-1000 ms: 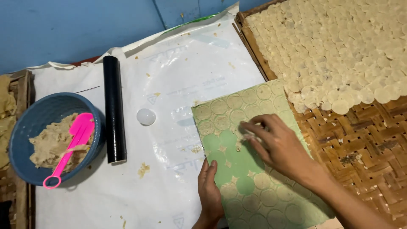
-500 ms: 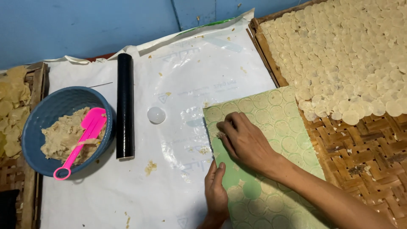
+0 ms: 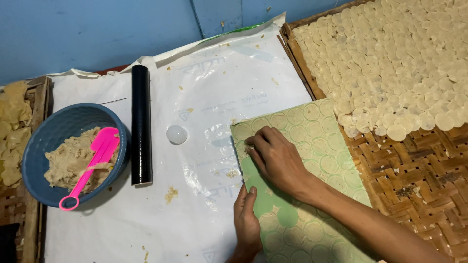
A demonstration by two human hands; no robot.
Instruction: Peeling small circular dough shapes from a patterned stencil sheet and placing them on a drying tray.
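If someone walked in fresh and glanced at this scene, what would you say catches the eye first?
Probably the woven tray at upper right, carpeted with pale round dough discs. Next, the green sheet at centre, where the right hand presses on its cut circles while the left hand rests at its edge. At left, a pink spatula stands out in the blue bowl of dough, beside a black roller.

a blue wall stands behind my work spot. a woven bamboo mat lies beside it, maybe on the floor.
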